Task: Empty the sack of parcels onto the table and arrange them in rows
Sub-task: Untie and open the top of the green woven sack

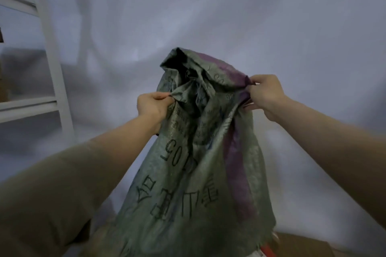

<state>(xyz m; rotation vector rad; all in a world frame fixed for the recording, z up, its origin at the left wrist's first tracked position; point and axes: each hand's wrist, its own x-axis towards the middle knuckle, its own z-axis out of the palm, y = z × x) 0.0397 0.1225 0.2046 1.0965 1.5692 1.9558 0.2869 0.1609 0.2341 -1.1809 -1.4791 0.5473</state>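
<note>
A grey-green woven sack [194, 169] with black printed characters and a purple stripe hangs upside down in the middle of the head view, its frayed mouth at the bottom. My left hand [151, 106] pinches a fold of the sack's upper left side. My right hand [265, 95] grips the bunched purple corner at the upper right. Under the sack's mouth, brown cardboard parcels [300, 245] and a bit of red and white packaging [266, 251] show at the bottom edge. What is inside the sack is hidden.
A white metal shelf rack [52, 64] stands at the left, with a brown box at its far left edge. A pale draped sheet [208, 16] fills the background behind the sack.
</note>
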